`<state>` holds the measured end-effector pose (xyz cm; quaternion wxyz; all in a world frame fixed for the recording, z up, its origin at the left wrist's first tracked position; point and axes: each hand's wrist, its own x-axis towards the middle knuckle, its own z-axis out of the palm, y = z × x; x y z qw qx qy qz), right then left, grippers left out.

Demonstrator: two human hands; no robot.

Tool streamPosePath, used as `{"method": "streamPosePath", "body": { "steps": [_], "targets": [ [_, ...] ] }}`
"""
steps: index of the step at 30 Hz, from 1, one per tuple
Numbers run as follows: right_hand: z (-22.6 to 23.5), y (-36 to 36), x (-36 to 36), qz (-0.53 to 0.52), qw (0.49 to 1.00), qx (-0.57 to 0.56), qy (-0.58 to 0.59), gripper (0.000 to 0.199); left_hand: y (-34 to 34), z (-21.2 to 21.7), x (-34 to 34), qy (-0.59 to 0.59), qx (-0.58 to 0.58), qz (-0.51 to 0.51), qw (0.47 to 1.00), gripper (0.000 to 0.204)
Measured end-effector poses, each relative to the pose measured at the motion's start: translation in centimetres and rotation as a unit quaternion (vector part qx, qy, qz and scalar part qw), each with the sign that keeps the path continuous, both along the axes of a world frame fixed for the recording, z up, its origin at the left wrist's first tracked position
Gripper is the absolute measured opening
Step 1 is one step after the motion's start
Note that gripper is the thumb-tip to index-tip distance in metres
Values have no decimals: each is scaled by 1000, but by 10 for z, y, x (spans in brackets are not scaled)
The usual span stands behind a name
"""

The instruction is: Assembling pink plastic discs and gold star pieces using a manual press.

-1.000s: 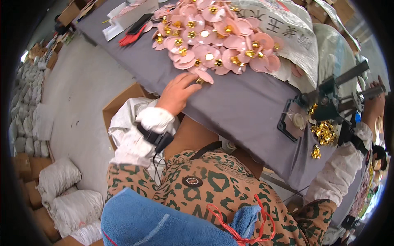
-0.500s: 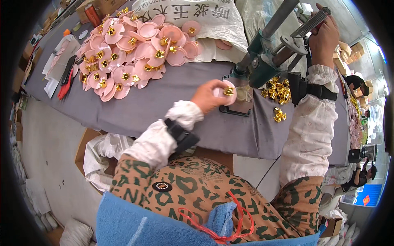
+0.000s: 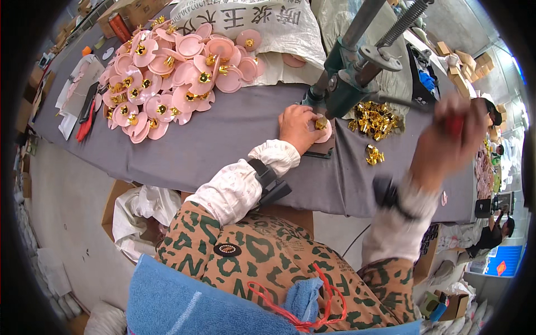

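My left hand [image 3: 298,128] is closed on the edge of a pink disc [image 3: 327,133] with a gold metal piece [image 3: 321,123] on it. The disc sits beneath the head of a green hand press [image 3: 347,89], over its dark base [image 3: 319,153]. Smeared by motion, my right hand [image 3: 451,137] wraps round the red handle [image 3: 455,126] at the end of the press lever [image 3: 405,102]. Beside the press lies a pile of small gold metal pieces [image 3: 377,120], with a smaller cluster [image 3: 374,154] nearer to me.
A large heap of pink discs [image 3: 167,72] with gold pieces covers the table's left side. A white woven sack [image 3: 251,25] lies behind it. Black-and-red scissors [image 3: 88,114] rest at far left. An open carton [image 3: 114,209] stands below the table edge. People work at far right.
My left hand has moved right and set the pink disc under the press head. My right hand has swung the lever down and toward me from its raised place.
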<state>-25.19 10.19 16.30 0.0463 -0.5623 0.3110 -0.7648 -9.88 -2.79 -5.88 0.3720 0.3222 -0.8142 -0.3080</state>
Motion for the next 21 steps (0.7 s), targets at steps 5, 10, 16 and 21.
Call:
{"method": "streamPosePath", "body": {
  "steps": [5, 10, 16, 21],
  "targets": [
    [-133, 92, 64, -202, 964, 123, 122, 19, 4, 9, -8, 56, -45, -47, 996, 50],
    [-92, 80, 53, -164, 964, 146, 153, 24, -4, 1, -8, 119, -31, -83, 989, 38],
    [61, -16, -44, 109, 984, 143, 3, 37, -7, 7, -8, 82, -21, -130, 988, 37],
    [68, -125, -60, -62, 958, 224, -169, 30, -28, -11, 44, 99, 20, -102, 990, 35]
  ]
}}
